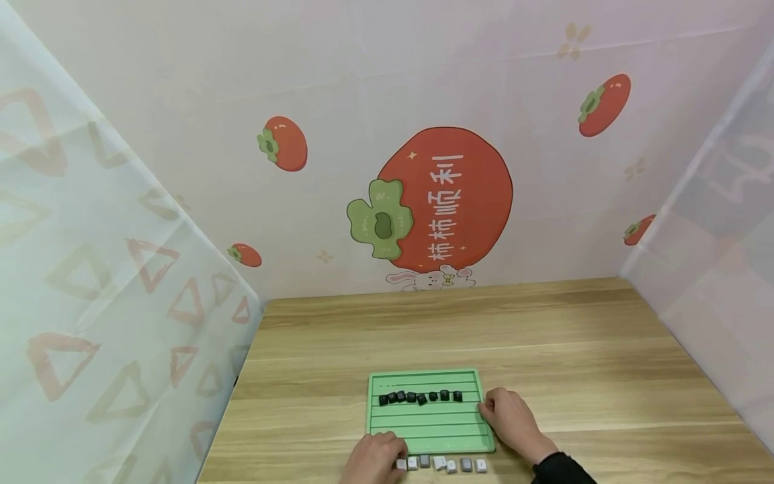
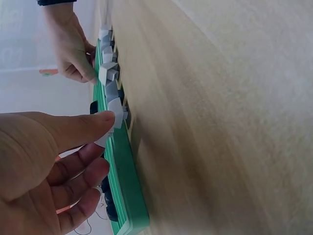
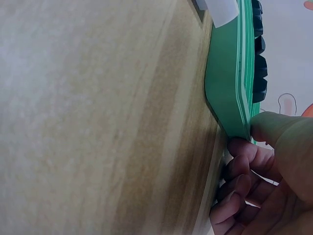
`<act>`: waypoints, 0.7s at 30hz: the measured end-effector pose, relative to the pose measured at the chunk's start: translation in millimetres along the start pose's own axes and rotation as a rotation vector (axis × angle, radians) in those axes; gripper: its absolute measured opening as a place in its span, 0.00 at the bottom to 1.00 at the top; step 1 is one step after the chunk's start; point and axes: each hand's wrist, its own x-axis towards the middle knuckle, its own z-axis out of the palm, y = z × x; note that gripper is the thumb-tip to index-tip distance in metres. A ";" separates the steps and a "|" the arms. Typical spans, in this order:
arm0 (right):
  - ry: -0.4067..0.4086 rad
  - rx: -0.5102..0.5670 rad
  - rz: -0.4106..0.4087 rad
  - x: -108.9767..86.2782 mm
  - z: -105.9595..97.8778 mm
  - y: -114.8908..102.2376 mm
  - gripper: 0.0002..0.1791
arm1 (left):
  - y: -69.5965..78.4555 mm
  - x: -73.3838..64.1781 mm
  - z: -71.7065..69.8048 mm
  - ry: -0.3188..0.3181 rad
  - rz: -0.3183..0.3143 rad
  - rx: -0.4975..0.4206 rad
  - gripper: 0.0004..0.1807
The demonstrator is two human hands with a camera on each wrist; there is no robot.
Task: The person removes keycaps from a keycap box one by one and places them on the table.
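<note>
A green ridged tray (image 1: 432,441) lies on the table, with a row of several black keycaps (image 1: 411,397) along one of its upper ridges. At its near left corner, my left hand (image 1: 373,458) pinches a white keycap (image 2: 101,140) between thumb and fingers, partly hidden by them. White and grey keycaps (image 1: 439,462) stand in a loose row just in front of the tray's near edge. My right hand (image 1: 512,418) grips the tray's right edge, its thumb (image 3: 269,126) on the rim and its other fingers curled at the side.
The wooden table (image 1: 314,349) stretches back to a wall covering (image 1: 338,81) printed with persimmons. Pale patterned sheets hang at the left (image 1: 133,282) and right (image 1: 713,269) sides. A black sleeve (image 1: 561,468) covers the right wrist.
</note>
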 end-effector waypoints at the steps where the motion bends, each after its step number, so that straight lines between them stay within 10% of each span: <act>1: 0.001 0.000 0.000 0.0 0.1 0.1 0.28 | -0.1 0.2 1.1 -0.004 -0.005 -0.002 0.09; 21: 0.000 -0.001 -0.002 0.9 0.5 0.5 0.29 | -2.6 3.5 7.6 -0.021 -0.020 0.067 0.08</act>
